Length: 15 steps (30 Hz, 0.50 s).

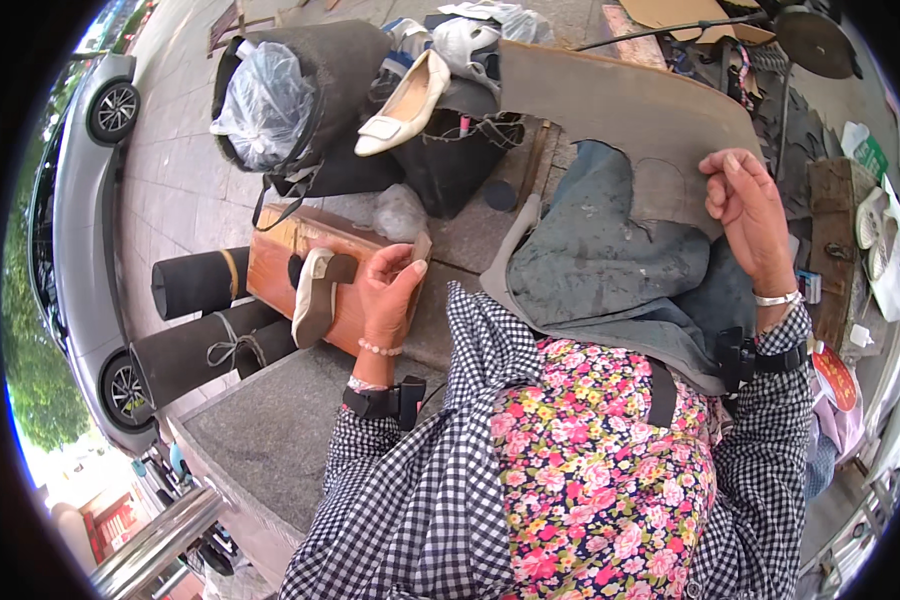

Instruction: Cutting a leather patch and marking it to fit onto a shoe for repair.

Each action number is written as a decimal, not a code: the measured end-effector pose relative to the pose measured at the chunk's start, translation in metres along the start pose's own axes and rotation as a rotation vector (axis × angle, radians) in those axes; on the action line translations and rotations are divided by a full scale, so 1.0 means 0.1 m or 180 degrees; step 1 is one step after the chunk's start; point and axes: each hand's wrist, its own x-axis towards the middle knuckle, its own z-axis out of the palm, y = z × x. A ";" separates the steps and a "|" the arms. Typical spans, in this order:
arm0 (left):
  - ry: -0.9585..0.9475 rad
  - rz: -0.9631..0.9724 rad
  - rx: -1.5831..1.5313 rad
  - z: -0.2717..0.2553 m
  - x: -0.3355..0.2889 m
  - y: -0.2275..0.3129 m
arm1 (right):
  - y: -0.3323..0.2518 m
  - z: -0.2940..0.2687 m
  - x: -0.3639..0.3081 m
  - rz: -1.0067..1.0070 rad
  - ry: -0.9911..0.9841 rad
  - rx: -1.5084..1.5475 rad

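My left hand [388, 292] is closed in a pinch on a small flat tan piece [422, 248], above an orange-brown wooden box [280, 240]. Beside that hand, a cream shoe [313, 305] with a dark piece against it lies at the box. My right hand [747, 210] is raised at the right, its fingers curled together; whatever they hold, if anything, I cannot make out. Behind it stretches a large grey-brown sheet [620, 95] with a cut-out edge. A worn, dark grey-green cloth [610, 255] covers my lap below.
A cream flat shoe [407, 103] rests on a black bag [460, 165]. Near it lies a wide black roll [340, 65] with a plastic bag inside. More dark rolls [195, 345] lie at the left by a stone slab [260, 430]. A silver car [80, 250] stands beyond.
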 end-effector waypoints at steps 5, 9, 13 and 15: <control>-0.1067 0.1593 0.0954 0.80 0.12 0.64 | 0.03 0.09 0.03 0.0003 -0.0008 -0.0001; -0.1778 0.3119 0.1844 1.52 0.20 1.00 | -0.02 0.08 -0.02 0.0110 0.0117 -0.0118; -0.1991 0.3545 0.2225 1.90 0.17 1.06 | -0.01 0.10 -0.02 0.0164 0.0151 -0.0235; -0.1658 0.3576 0.2580 1.96 0.13 1.04 | -0.02 0.13 -0.02 0.0177 0.0156 -0.0312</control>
